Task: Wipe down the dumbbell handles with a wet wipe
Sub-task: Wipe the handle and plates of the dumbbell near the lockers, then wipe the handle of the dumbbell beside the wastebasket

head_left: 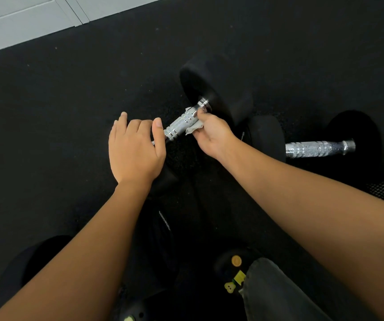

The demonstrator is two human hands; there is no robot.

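Dumbbell handle (pixel 179 126) within wet wipe (pixel 194 129), in right hand (pixel 211 135) grip.

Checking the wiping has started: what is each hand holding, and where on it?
The right hand pinches the wet wipe by its middle, wrapped round the dumbbell handle near its far head. The left hand holds nothing.

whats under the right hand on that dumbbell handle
A crumpled wipe, pinched by the right hand against the handle. Its edges show on both sides; the part beneath the hand and handle is covered.
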